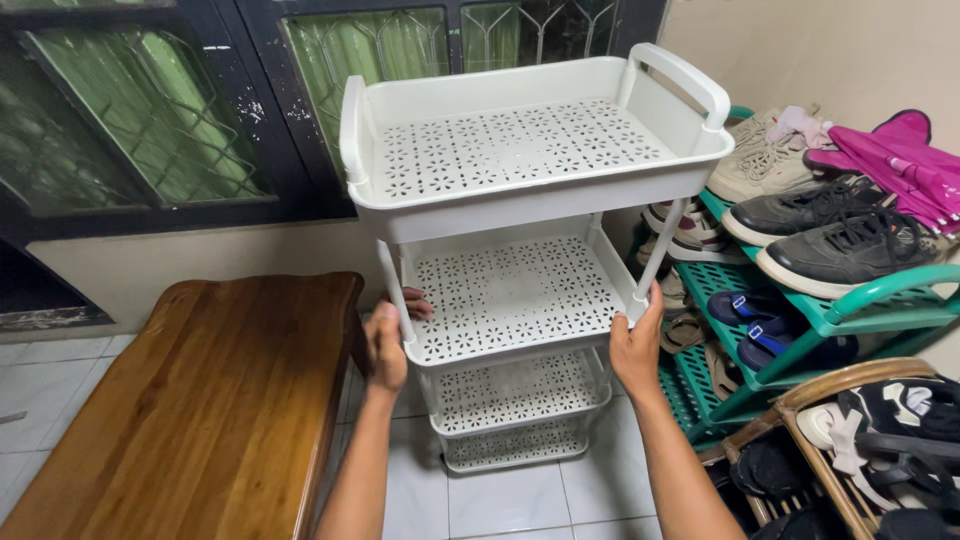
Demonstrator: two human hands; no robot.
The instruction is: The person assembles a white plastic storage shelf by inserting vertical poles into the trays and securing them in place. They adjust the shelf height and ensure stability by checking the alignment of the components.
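A white plastic cart (520, 200) with several perforated shelves stands on the tiled floor in front of me. My left hand (388, 340) grips the left front corner of the second shelf (505, 300), by the upright post. My right hand (638, 345) grips the right front corner of the same shelf. The top shelf has curved handles on both ends. All the shelves look bare.
A brown wooden bench (200, 400) stands at the left, close to the cart. A green shoe rack (800, 310) with sneakers and sandals fills the right side. A wicker basket (850, 385) of shoes sits at bottom right. Dark-framed green glass windows (150, 110) lie behind.
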